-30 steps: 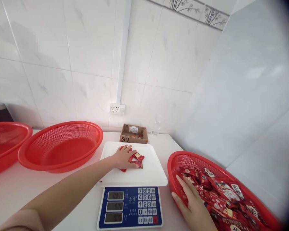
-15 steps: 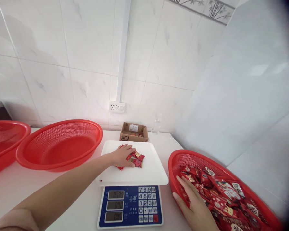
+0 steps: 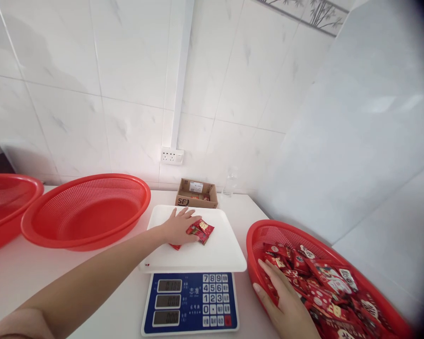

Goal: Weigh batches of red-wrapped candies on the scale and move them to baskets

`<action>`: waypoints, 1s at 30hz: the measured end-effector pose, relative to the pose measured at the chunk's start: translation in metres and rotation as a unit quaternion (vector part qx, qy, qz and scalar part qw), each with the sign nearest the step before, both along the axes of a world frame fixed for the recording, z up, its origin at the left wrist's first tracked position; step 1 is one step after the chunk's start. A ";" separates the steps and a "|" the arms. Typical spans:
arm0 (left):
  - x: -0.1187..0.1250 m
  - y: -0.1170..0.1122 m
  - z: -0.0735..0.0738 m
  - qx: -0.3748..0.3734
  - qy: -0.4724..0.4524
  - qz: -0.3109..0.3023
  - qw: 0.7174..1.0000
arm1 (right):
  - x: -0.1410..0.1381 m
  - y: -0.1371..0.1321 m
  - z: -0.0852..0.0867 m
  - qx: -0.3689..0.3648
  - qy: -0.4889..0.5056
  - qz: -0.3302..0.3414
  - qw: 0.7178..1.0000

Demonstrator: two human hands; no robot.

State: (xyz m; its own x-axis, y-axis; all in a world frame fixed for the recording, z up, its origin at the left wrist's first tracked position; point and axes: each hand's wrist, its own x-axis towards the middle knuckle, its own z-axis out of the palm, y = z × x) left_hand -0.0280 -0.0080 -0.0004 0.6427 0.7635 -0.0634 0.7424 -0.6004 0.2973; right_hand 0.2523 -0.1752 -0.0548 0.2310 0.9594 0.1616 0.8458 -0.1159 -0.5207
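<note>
My left hand [image 3: 178, 228] lies palm down over a few small red snack packets [image 3: 202, 230] on the white pan [image 3: 198, 260] of a digital scale [image 3: 191, 303]. Its fingers are spread, and its palm hides part of the packets. One red corner [image 3: 175, 246] peeks out below the wrist side. At the right, my right hand [image 3: 286, 301] rests over the near edge of a red basket [image 3: 256, 235], thumb and fingers apart. Red wrapped packets [image 3: 314, 278] of several sizes fill this basket, close to my fingertips.
Two red plastic baskets [image 3: 85, 242] [image 3: 7, 235] stand at the left. Behind the scale sits a small cardboard box [image 3: 197, 200] with red packets inside. A clear plastic container [image 3: 229, 182] stands beside it. A socket [image 3: 172, 156] is on the tiled wall.
My left hand's fingers have spread wider, and the packets under it have shifted slightly. The scale's top readout shows a different number. My right hand stays by the full basket.
</note>
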 end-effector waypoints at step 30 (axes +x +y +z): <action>0.005 -0.034 0.001 0.003 -0.052 -0.035 0.998 | 0.003 0.000 -0.005 0.046 -0.002 -0.002 0.999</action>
